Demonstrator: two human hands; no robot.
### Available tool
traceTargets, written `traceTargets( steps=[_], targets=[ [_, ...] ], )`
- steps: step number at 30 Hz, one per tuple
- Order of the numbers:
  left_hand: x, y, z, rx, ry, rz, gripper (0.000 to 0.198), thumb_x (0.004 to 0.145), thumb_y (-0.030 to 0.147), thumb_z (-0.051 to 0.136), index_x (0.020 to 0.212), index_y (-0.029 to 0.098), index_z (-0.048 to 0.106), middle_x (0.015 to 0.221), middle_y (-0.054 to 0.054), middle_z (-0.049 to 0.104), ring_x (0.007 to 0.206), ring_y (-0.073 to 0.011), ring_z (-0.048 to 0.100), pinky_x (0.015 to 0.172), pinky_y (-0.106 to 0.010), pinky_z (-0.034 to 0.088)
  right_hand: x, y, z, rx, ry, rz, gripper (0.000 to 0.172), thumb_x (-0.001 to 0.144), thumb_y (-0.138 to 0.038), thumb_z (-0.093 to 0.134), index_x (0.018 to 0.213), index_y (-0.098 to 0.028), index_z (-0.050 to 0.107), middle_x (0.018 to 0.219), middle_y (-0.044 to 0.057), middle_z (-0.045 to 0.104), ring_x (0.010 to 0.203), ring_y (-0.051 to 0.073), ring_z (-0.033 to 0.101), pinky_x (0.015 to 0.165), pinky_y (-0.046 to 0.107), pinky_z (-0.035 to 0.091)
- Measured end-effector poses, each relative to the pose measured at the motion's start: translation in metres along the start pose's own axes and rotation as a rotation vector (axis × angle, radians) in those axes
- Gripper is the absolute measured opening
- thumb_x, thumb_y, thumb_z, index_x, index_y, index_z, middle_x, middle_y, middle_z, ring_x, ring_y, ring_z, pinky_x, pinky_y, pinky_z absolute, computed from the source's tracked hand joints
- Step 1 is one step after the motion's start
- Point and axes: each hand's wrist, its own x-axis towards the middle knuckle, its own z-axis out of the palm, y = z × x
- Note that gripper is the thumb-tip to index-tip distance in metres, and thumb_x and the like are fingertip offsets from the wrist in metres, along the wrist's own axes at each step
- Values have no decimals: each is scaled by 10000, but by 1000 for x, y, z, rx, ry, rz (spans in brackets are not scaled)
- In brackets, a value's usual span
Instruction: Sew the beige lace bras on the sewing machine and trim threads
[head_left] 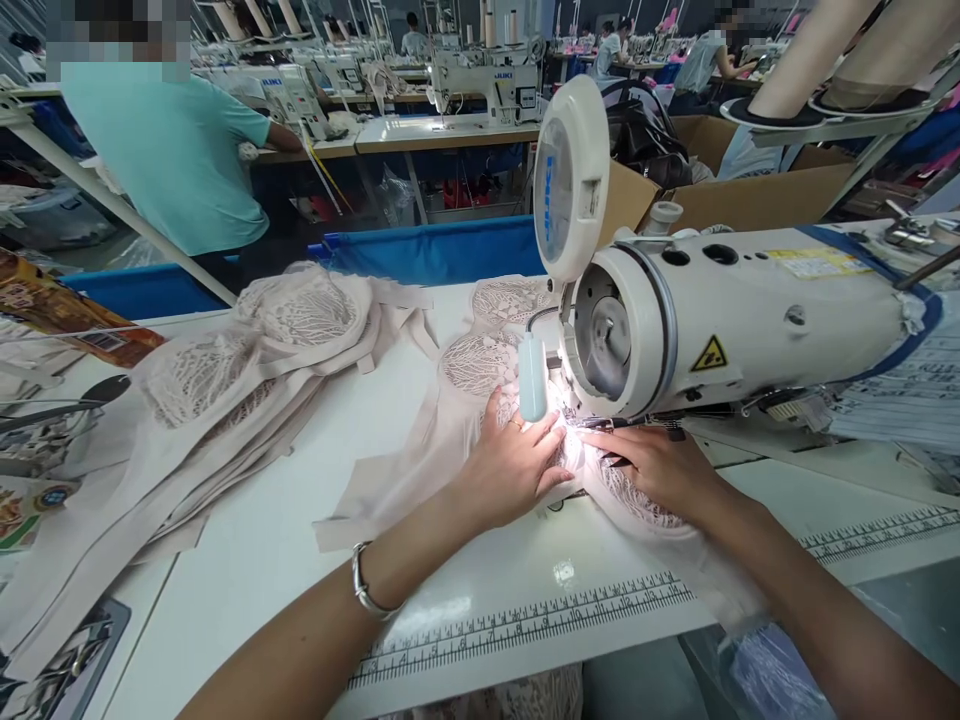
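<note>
A pale pink lace bra (480, 365) lies on the sewing machine bed and runs under the lit needle area. My left hand (510, 460) rests flat on it left of the needle, fingers spread. On the other side, my right hand (652, 465) presses the lace with fingers stretched toward the needle. Something dark and pointed shows beneath those fingers; I cannot make out what it is. The white sewing machine (720, 310) stands above my hands, its round end cover (570, 180) swung up. A small lamp (532, 375) hangs beside the needle, which is lost in glare.
A pile of similar bras (292, 320) lies left on the white table. A printed ruler (525, 625) follows the front edge. Thread cones (810, 60) stand at upper right, near a cardboard box (757, 200). A co-worker in a teal shirt (165, 150) sits beyond the blue cloth bin (435, 250).
</note>
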Motion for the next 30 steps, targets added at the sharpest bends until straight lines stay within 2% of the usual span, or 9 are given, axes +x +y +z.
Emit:
traceTargets(
  steps=[3, 5, 9, 11, 14, 18, 22, 25, 30],
  targets=[
    [4, -2, -1, -5, 40, -66, 325, 1022, 423, 478, 1232, 221, 622, 1413, -116, 565, 1274, -360, 520, 1153, -671, 210, -7, 3, -4, -103, 51, 37, 536, 840, -109, 478, 1304, -312, 655, 1063, 30, 733, 889, 215, 693, 653, 275, 539],
    [12, -17, -5, -58, 143, -250, 251, 993, 334, 526, 1185, 210, 631, 1392, -141, 550, 1297, -359, 488, 1124, -617, 310, -17, 5, -8, -241, 197, 94, 337, 924, -263, 513, 1200, -254, 706, 1043, 79, 716, 835, 248, 684, 555, 287, 493],
    [38, -78, -17, -499, 538, -865, 270, 900, 224, 623, 1152, 132, 592, 1417, -229, 477, 1418, -400, 343, 1144, -614, 287, -41, -6, -13, -394, 526, 109, 250, 952, -246, 496, 1035, -174, 720, 1018, 118, 687, 759, 240, 660, 503, 295, 425],
    [47, -108, -21, -629, 581, -937, 368, 803, 309, 755, 1077, 124, 593, 1392, -259, 506, 1450, -448, 275, 1141, -646, 272, -49, -23, -10, -322, 502, 28, 303, 915, -118, 457, 1087, -189, 696, 967, 88, 683, 682, 194, 632, 519, 286, 432],
    [47, -134, -29, -810, 580, -912, 449, 710, 443, 835, 976, 147, 625, 1192, -227, 659, 1377, -449, 419, 1105, -620, 365, -55, -60, 0, -71, 430, -55, 321, 937, -101, 434, 1123, -218, 668, 897, 64, 662, 665, 176, 619, 562, 278, 470],
    [17, -140, -54, -1107, 653, -763, 545, 899, 648, 550, 1082, 146, 654, 1104, -169, 718, 1238, -350, 608, 1070, -530, 478, -48, -112, 19, 556, 334, -13, 271, 1038, -286, 402, 959, -228, 655, 828, 51, 620, 664, 169, 603, 584, 285, 484],
    [-27, -136, -83, -1610, 938, -409, 580, 962, 649, 437, 1238, 181, 638, 1285, -132, 673, 1357, -337, 519, 1146, -535, 418, -16, -147, 31, 1333, -28, 173, 496, 1000, -633, 438, 766, -211, 551, 512, -70, 379, 400, 89, 277, 394, 233, 235],
    [-46, -133, -94, -1662, 1043, -326, 580, 986, 629, 410, 1318, 197, 607, 1359, -123, 634, 1429, -337, 431, 1171, -547, 379, 25, -161, 32, 1815, -176, 233, 567, 903, -740, 525, 738, -198, 546, 476, -107, 274, 407, 69, 119, 387, 223, 122],
    [-48, -131, -94, -1642, 1035, -351, 625, 999, 632, 348, 1363, 180, 580, 1398, -140, 601, 1432, -332, 425, 1168, -517, 386, 89, -171, 22, 2289, -104, 250, 319, 934, -407, 635, 730, -173, 559, 555, -83, 298, 453, 77, 148, 380, 176, 177]
  ],
)
